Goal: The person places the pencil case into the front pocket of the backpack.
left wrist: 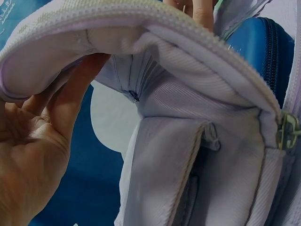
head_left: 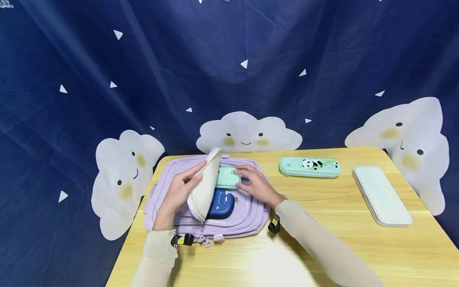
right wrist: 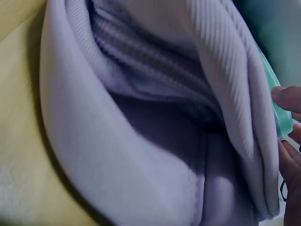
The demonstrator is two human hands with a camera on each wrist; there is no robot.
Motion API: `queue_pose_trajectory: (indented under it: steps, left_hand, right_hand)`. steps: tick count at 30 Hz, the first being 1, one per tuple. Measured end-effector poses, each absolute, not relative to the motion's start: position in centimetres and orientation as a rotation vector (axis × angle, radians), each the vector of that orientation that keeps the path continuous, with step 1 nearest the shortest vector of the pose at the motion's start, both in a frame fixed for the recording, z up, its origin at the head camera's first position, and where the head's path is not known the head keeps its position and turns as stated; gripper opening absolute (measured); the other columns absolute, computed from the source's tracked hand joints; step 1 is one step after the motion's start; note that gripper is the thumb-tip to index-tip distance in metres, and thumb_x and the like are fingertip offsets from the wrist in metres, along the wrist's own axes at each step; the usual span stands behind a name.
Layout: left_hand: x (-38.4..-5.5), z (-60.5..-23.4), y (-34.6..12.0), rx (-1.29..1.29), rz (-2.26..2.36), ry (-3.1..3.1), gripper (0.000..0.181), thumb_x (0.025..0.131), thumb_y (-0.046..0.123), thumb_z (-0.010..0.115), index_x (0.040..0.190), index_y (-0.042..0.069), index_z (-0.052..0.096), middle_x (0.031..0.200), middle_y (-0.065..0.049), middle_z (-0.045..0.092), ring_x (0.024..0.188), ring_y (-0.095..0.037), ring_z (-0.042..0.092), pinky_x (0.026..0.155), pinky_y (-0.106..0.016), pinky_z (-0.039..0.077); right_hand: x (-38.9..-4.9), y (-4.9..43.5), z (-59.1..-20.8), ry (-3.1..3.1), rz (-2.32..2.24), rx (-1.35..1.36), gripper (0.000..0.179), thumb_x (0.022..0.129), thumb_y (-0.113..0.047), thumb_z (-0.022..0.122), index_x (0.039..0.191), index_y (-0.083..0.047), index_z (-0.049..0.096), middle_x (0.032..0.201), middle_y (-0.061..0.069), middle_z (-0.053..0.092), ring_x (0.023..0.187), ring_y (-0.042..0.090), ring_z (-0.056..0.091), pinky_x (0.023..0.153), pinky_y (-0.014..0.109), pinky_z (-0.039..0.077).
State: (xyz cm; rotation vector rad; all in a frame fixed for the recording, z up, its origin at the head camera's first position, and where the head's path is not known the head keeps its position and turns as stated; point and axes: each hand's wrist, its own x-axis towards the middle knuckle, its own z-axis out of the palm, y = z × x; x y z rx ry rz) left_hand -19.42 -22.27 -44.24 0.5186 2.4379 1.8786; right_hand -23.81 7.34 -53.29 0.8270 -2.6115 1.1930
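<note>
A lilac backpack (head_left: pixel 168 175) lies flat on the wooden table with its front pocket unzipped. My left hand (head_left: pixel 177 191) pinches the pocket's pale flap (head_left: pixel 206 185) between thumb and fingers and keeps it raised. In the left wrist view, the left hand (left wrist: pixel 37 141) grips that flap's zippered edge. My right hand (head_left: pixel 256 184) holds the end of a mint-green case (head_left: pixel 229 178) at the pocket, its far end hidden behind the flap. Just below it a dark blue case (head_left: pixel 221 204) marked "Dinosaur" sits in the pocket, partly covered. In the right wrist view, right-hand fingers (right wrist: pixel 288 100) touch the mint case (right wrist: pixel 282 115).
A mint-green panda pencil case (head_left: pixel 310 167) lies at the back of the table. To its right is a white, flat rectangular case (head_left: pixel 381 196). Behind the table hangs a dark blue curtain (head_left: pixel 272 79) printed with clouds. Zipper pulls (head_left: pixel 205 240) hang at the backpack's near edge.
</note>
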Motion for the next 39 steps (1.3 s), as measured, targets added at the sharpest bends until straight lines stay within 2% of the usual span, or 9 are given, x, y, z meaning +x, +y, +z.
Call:
queue_pose_trajectory:
  steps: [8, 13, 21, 28, 39]
  left_hand:
    - [-19.5, -44.4, -22.3, 0.523, 1.9, 2.415, 0.045, 0.11, 0.012, 0.063, 0.155, 0.007, 0.061, 0.161, -0.011, 0.057, 0.106, -0.009, 0.061, 0.088, -0.019, 0.055]
    - [-19.5, -44.4, -22.3, 0.51, 1.904, 2.408, 0.046, 0.11, 0.011, 0.063, 0.155, 0.007, 0.061, 0.16, -0.012, 0.059, 0.102, -0.01, 0.061, 0.086, -0.019, 0.056]
    - [-19.4, -44.3, -22.3, 0.517, 1.894, 2.416, 0.046, 0.11, 0.011, 0.063, 0.155, 0.006, 0.06, 0.161, -0.011, 0.058, 0.108, -0.009, 0.061, 0.089, -0.018, 0.055]
    - [-19.4, -44.4, -22.2, 0.531, 1.907, 2.401, 0.046, 0.109, 0.01, 0.063, 0.155, 0.005, 0.06, 0.161, -0.013, 0.058, 0.115, -0.006, 0.062, 0.093, -0.018, 0.055]
    - [-19.5, -44.5, -22.1, 0.552, 1.921, 2.375, 0.046, 0.109, 0.009, 0.062, 0.155, 0.003, 0.059, 0.161, -0.015, 0.057, 0.12, -0.004, 0.062, 0.095, -0.018, 0.057]
  right_hand:
    - [-24.0, 6.2, -53.0, -2.616, 1.203, 0.849, 0.049, 0.097, -0.022, 0.084, 0.142, -0.008, 0.071, 0.157, 0.011, 0.061, 0.141, 0.034, 0.061, 0.119, 0.048, 0.051]
    - [-24.0, 5.6, -52.9, -2.606, 1.207, 0.863, 0.048, 0.097, -0.021, 0.084, 0.141, -0.007, 0.071, 0.157, 0.013, 0.061, 0.144, 0.034, 0.058, 0.123, 0.049, 0.047]
    - [-24.0, 5.0, -52.9, -2.594, 1.176, 0.863, 0.047, 0.096, -0.022, 0.085, 0.139, -0.006, 0.072, 0.154, 0.013, 0.062, 0.142, 0.035, 0.06, 0.122, 0.049, 0.048]
    - [-24.0, 4.6, -52.9, -2.62, 1.157, 0.86, 0.048, 0.098, -0.024, 0.084, 0.14, -0.006, 0.071, 0.154, 0.012, 0.061, 0.145, 0.034, 0.057, 0.127, 0.049, 0.042]
    - [-24.0, 4.0, -52.8, -2.636, 1.166, 0.855, 0.047, 0.099, -0.025, 0.083, 0.141, -0.008, 0.071, 0.155, 0.011, 0.061, 0.147, 0.032, 0.056, 0.127, 0.048, 0.041]
